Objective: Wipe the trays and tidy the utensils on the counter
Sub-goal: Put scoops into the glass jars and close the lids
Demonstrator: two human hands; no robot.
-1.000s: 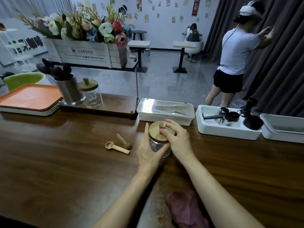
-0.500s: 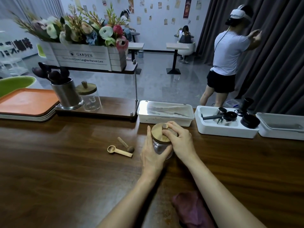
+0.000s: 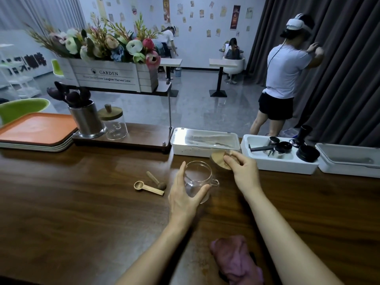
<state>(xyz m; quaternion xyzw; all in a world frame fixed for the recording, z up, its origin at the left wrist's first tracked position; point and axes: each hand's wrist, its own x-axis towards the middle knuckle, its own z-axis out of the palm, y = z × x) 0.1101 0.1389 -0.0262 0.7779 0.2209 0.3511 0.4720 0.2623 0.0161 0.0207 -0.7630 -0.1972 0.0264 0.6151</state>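
Two grips: L hand [image 3: 185, 200] fingers round jar [image 3: 198, 177], R hand [image 3: 244, 171] pinching lid [image 3: 219, 160]; crate [image 3: 111, 77]: "GARDEN".

Pale blue-white back wall [image 3: 197, 44], dotted with small paper posters [image 3: 236, 16]. Floor-length dark grey curtain [image 3: 349, 68] fills right side; sheer pale curtain [image 3: 51, 13] at upper left. Glossy grey floor [image 3: 205, 112], soft reflections, cool even light. White-topped table on black pedestal base [image 3: 223, 63] just before white tub chair [image 3: 239, 65]; second white-topped table [image 3: 171, 62] left of it. Lime-green plastic chair [image 3: 22, 108] far left; white open shelving [image 3: 16, 83] behind. Black lettering [image 3: 26, 61] on left wall. Long dark brown wooden counter [image 3: 72, 212] across foreground.
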